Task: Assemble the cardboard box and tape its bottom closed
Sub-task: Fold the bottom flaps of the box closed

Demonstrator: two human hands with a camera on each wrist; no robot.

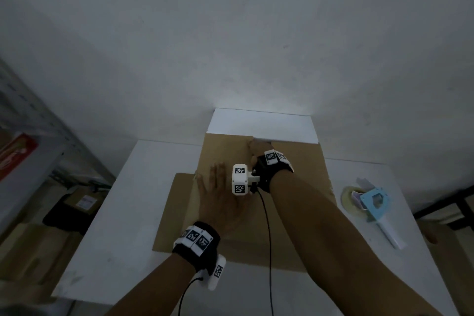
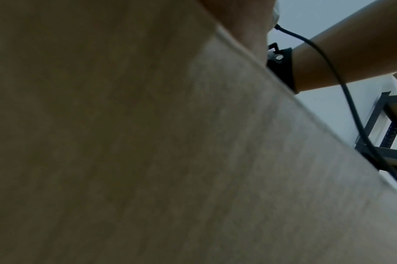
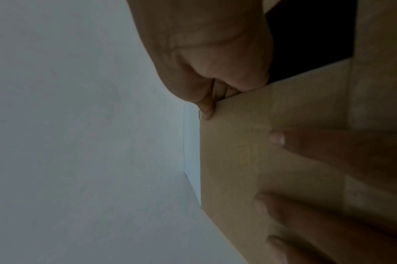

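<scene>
Flattened brown cardboard box (image 1: 295, 213) lying on the white counter (image 1: 123, 213), middle of the surface, far edge reaching up to a raised white block (image 1: 261, 126) against the wall. Still flat, no tape on it anywhere visible.

Left hand (image 1: 220, 200) spread flat on the left part of the cardboard, fingers straight and pressing down, holding nothing. Left wrist view mostly just a big blurry stretch of cardboard (image 2: 148, 142), with the other forearm and a black cable (image 2: 342, 85) off to the right.

Right hand (image 1: 256, 150) further back at the far edge of the box, thumb and fingers (image 3: 205, 110) pinching the cardboard edge (image 3: 283, 116). Right wrist view shows that pinch up close, a dark gap opening behind the knuckles, plus the left hand's fingertips (image 3: 277, 138) lying flat on the same panel.

Both wrists strapped with black bands carrying white marker blocks.

Pale blue and white tape dispenser (image 1: 374, 208) with a roll of clear tape sitting on the counter well to the right of the box, untouched. Grey metal shelving (image 1: 33, 141) with some boxes off to the left, dim lighting overall.
</scene>
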